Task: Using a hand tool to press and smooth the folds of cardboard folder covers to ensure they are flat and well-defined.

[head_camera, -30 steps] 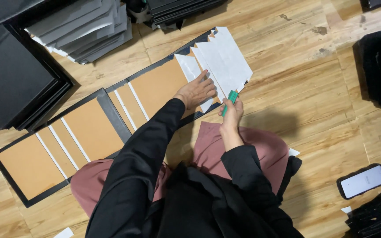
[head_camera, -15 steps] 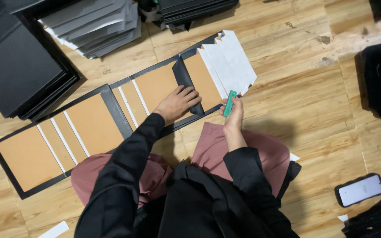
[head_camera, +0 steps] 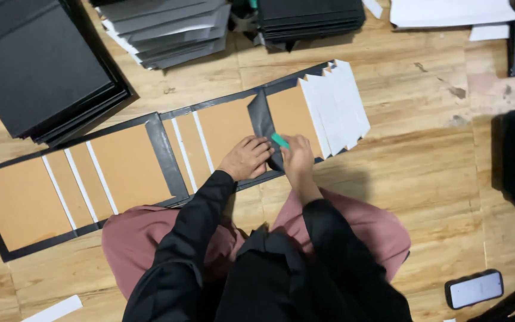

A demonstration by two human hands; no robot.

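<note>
Since half a second ago the right hand has carried the green tool, pinched, onto the black strip of the floor-laid board panel, beside the flat-pressed left hand.

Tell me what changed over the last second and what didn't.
The right hand brought the small green tool from beside the white sheets down onto the black strip, which has folded over the brown cardboard panel. The left hand slid off the white sheets to press beside that strip. The long black-edged cardboard layout stayed flat on the wooden floor.
</note>
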